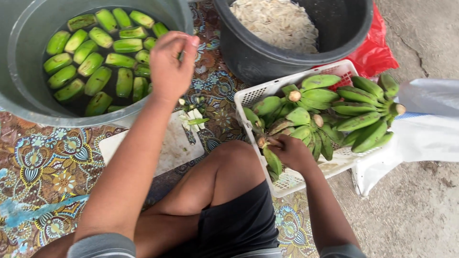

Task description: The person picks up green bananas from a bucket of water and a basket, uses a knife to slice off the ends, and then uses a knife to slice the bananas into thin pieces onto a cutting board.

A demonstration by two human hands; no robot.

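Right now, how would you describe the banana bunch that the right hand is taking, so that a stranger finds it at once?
Start at the white plastic basket at the right, below the dark bucket. The right hand grips the bunch at the basket's near left corner. Unlike the bigger bunches lying further back, it hangs over the basket's rim by the knee.

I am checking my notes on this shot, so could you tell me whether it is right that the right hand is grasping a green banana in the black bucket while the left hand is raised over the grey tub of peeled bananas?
Not quite. The head view shows the right hand on a green banana in the white plastic crate, not in the black bucket. The left hand is indeed raised over the grey tub of peeled bananas.
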